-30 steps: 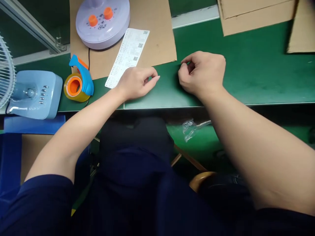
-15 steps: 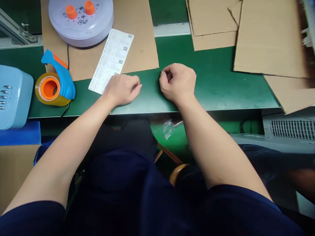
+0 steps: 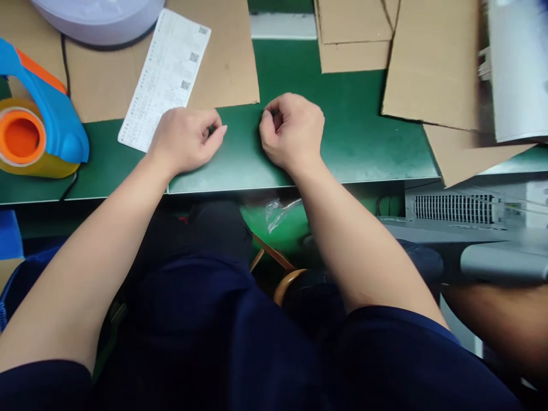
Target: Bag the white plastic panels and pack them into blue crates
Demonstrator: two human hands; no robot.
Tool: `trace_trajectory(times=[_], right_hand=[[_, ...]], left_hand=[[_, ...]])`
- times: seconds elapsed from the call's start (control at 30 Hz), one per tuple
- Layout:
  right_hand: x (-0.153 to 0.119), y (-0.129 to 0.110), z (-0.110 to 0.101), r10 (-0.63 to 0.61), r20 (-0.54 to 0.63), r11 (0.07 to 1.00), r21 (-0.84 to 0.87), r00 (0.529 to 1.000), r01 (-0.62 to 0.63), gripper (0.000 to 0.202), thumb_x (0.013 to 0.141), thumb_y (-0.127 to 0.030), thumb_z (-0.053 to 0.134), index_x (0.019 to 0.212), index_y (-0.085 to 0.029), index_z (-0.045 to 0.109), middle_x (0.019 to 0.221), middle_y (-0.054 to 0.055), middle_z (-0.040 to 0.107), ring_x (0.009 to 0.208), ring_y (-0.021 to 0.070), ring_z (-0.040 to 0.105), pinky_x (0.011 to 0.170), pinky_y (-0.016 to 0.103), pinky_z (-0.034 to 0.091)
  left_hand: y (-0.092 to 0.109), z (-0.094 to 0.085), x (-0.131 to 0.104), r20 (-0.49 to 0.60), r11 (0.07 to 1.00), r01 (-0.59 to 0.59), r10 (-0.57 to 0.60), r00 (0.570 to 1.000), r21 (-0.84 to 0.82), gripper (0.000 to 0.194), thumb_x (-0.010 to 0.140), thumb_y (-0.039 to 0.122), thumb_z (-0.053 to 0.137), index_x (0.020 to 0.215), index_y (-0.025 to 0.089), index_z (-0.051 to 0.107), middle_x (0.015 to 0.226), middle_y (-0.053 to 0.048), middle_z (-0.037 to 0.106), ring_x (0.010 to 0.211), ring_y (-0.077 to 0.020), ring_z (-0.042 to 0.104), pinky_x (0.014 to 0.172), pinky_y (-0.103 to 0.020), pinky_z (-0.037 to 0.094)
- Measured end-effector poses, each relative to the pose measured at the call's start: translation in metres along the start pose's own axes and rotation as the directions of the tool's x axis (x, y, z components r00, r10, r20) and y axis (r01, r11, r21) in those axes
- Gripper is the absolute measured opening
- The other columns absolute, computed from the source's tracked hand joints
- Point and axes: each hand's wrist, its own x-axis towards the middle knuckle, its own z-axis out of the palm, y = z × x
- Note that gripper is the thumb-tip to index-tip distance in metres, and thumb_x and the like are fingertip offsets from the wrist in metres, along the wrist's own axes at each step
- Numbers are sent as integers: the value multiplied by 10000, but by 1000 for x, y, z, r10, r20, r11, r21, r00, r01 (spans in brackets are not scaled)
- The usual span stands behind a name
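My left hand (image 3: 186,138) rests on the green tabletop (image 3: 355,134), its fingers curled in and nothing showing in them. It lies against the lower right edge of a white printed sheet (image 3: 165,74) with several QR codes. To its right, a short gap away, my right hand (image 3: 294,131) is closed in a loose fist on the same surface. A small dark hollow shows between its thumb and forefinger, with no object visible there. The undersides of both hands are hidden.
At left stands a blue and orange tape dispenser (image 3: 64,114) with a roll of yellowish tape. Behind it, a pale round device (image 3: 103,20) sits on cardboard (image 3: 231,63). More cardboard (image 3: 432,68) lies at right. Another person's arm (image 3: 500,325) shows at lower right.
The view has shifted to the right, so the things on the table appear further left. Both hands keep their closed pose. A blurred white object has entered at the upper right, and the other person's arm shows more.
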Motion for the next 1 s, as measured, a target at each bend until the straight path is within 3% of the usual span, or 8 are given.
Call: trace_trajectory(times=[0.13, 0.27, 0.4, 0.5, 0.67, 0.8, 1.0], right_hand=[[-1, -4, -8, 47, 55, 998, 33, 997, -49, 303, 1118, -413, 446, 1157, -209, 668, 1018, 129, 712, 984, 276, 610, 959, 443, 464], [-3, 3, -7, -9, 35, 996, 87, 999, 6, 390, 1138, -391, 377, 1293, -200, 681, 1123, 154, 741, 1085, 278, 606, 998, 433, 421], [-3, 10, -3, -56, 47, 997, 56, 997, 54, 546, 1152, -390, 259, 1451, -113, 623, 1218, 201, 737, 1198, 292, 613, 1034, 458, 400], [-2, 9, -1, -56, 29, 997, 49, 998, 55, 602, 1154, -452, 247, 1408, -87, 654, 1240, 212, 717, 1235, 310, 624, 1045, 481, 419], [0, 1, 3, -14, -26, 997, 74, 1000, 16, 412, 1120, -444, 465, 1254, -153, 724, 1186, 151, 721, 1202, 331, 657, 1054, 458, 494], [0, -7, 1, 1, -29, 1000, 20, 1000, -1, 325, 1110, -332, 507, 1285, -161, 721, 1210, 122, 727, 1147, 269, 657, 1046, 391, 495], [0, -20, -8, 36, 19, 999, -7, 999, -35, 312, 1116, -327, 529, 1292, -174, 737, 1147, 68, 724, 1026, 195, 647, 883, 290, 466]], left_hand=[[3, -3, 3, 63, 1000, 16, -18, 998, 27, 412, 1132, 382, 444, 1067, 126, 760, 857, -36, 739, 943, -193, 717, 889, -345, 503], [6, -6, 6, 76, 995, 81, -85, 993, 56, 295, 1083, 397, 547, 1080, 199, 765, 861, 9, 761, 894, -174, 699, 864, -315, 514], [9, -8, 5, 87, 993, 99, -104, 991, 68, 304, 1085, 390, 528, 1097, 206, 771, 892, 6, 778, 926, -187, 710, 856, -329, 506], [10, -10, 4, 98, 992, 95, -103, 990, 84, 365, 1096, 423, 507, 1122, 176, 774, 932, -3, 796, 917, -165, 690, 856, -312, 491], [9, -10, 2, 68, 988, 81, -90, 994, 128, 410, 1075, 460, 542, 1099, 155, 814, 882, -15, 770, 842, -175, 661, 820, -321, 469], [5, -10, 0, 71, 987, 64, -75, 995, 148, 389, 1068, 454, 567, 1095, 157, 816, 854, -17, 742, 834, -188, 639, 826, -324, 467], [0, -9, -2, 68, 986, 71, -82, 994, 151, 363, 1053, 475, 557, 941, 215, 784, 757, -3, 707, 760, -207, 641, 700, -307, 396]])
